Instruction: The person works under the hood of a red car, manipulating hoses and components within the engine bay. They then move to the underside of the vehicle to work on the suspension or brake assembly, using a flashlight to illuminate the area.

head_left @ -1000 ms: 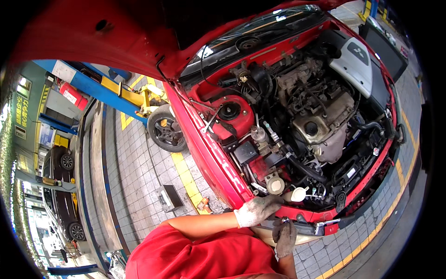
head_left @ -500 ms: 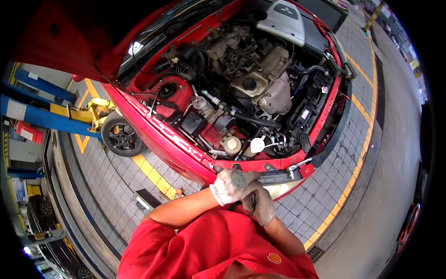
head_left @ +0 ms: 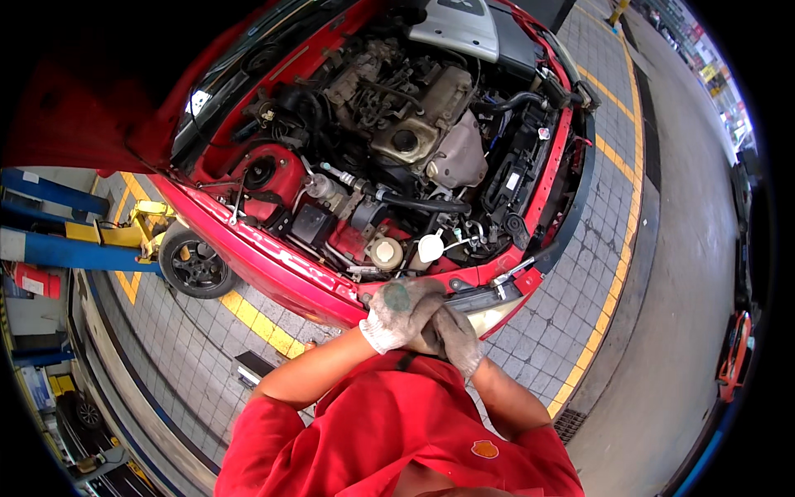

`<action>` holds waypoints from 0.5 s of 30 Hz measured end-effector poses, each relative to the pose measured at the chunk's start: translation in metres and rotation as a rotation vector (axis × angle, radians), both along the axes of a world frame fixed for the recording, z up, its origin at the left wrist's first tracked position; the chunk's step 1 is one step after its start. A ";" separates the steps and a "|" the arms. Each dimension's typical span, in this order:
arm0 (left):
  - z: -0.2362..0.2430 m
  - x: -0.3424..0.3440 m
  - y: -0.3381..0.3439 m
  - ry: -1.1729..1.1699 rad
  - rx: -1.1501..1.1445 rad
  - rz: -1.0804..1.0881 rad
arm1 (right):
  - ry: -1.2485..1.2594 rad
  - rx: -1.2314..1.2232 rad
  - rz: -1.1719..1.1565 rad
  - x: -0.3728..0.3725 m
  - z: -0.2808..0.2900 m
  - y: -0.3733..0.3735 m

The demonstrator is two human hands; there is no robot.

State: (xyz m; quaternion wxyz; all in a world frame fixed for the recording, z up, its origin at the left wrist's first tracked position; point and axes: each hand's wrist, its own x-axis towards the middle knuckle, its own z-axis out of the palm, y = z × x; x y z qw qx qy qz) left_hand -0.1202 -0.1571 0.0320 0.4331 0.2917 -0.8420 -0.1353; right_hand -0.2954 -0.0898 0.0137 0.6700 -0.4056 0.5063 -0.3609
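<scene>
Both my hands wear dirty grey-white knit work gloves and meet in front of my chest, at the fender edge of a red car [head_left: 273, 277]. My left hand [head_left: 402, 315], with a dark green patch on its back, is closed with its fingers pointing right. Against it, my right hand [head_left: 458, 338] is closed, its fingers bent toward the left one. Whatever lies between them is hidden. Just beyond my hands is the headlight [head_left: 490, 317]. A round-capped reservoir [head_left: 386, 253] and a white-topped bottle [head_left: 431, 246] stand in the engine bay behind it.
The raised hood [head_left: 91, 124] hangs over the upper left. An engine [head_left: 422, 132] fills the bay. At left, a wheel [head_left: 197, 258] lies by the yellow arm [head_left: 145, 228] of a blue lift [head_left: 74, 250]. A dark box-like object [head_left: 258, 369] is on the tiled floor.
The whole view has shifted, so the car sits further left and higher. My hands stay together; the right one has turned, its fingers now higher against the left.
</scene>
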 end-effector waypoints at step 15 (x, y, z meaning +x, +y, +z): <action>-0.088 0.106 -0.230 -0.262 1.001 0.239 | 0.807 -0.428 0.531 0.083 -0.022 -0.260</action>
